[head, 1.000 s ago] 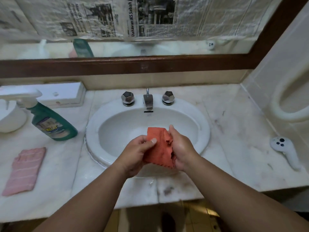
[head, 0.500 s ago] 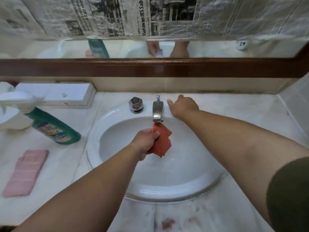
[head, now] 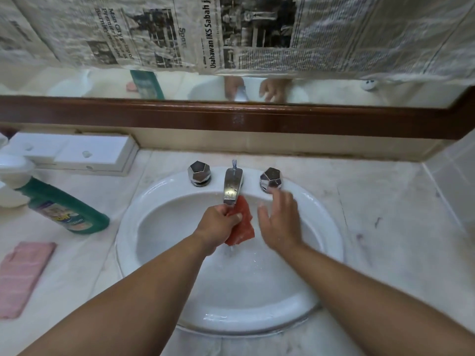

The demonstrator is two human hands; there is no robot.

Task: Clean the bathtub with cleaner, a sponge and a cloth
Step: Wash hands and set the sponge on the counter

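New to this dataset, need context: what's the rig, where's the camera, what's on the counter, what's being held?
There is no robot here. A person works with bare hands, and the one picture comes from a wide-angle camera worn on their head. It looks forward and down, so both forearms enter from the bottom.

The left hand grips an orange-red cloth right under the chrome faucet spout, over the white sink. Water seems to drip off the cloth. The right hand is open and holds nothing, close to the right tap knob.

On the marble counter, left of the sink, are a green spray bottle, a pink folded cloth and a white box. Newspaper covers most of the mirror.
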